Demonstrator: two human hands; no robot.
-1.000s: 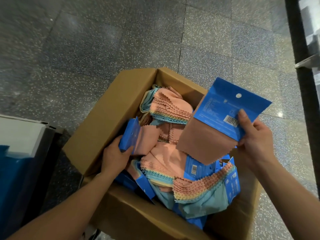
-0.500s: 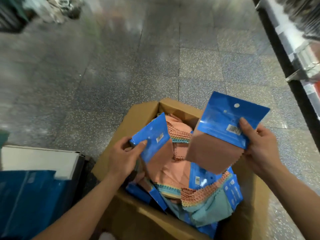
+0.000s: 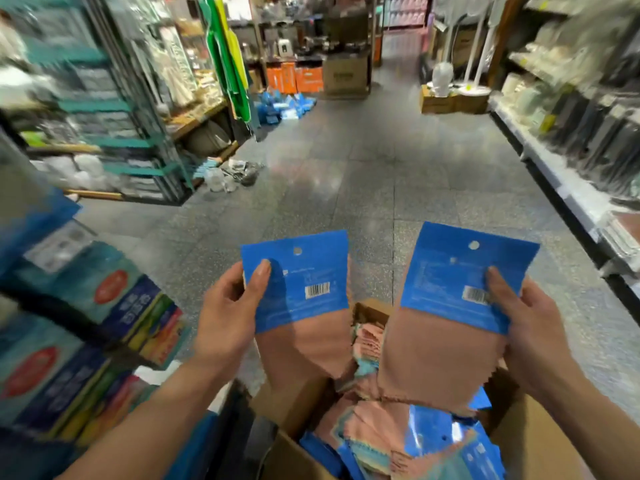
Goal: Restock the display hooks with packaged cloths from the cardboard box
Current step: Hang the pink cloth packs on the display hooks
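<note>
From the head camera, the left hand [image 3: 228, 306] held one packaged cloth [image 3: 298, 292] upright just below the centre of the view, at about 6 o'clock. Its fingers [image 3: 259, 278] were clamped on the left edge of the blue header card, thumb on the near face and the rest hidden behind. The right hand [image 3: 530, 323] held a second packaged cloth [image 3: 460, 282] at about 4 o'clock, tilted slightly clockwise. Its thumb was pressed beside the barcode and the other fingers were curled round the right edge. Each card showed a round hang hole near its top and a pink cloth hanging below it. The two packs were side by side with a gap between them. Under them, at 6 o'clock along the bottom edge, the cardboard box [image 3: 291, 407] stood open on the grey tiled floor [image 3: 363, 174]. A loose heap of cloths [image 3: 367, 427], pink and pale blue with blue cards, lay inside it. At 8 o'clock stood stacked boxed goods [image 3: 69, 341], blurred. At 2 to 3 o'clock a long shelf [image 3: 568, 174] of wrapped wares ran up the aisle. Near 12 o'clock, far off, a pile of blue packs [image 3: 284, 105] lay on the floor below orange cartons [image 3: 294, 77].
</note>
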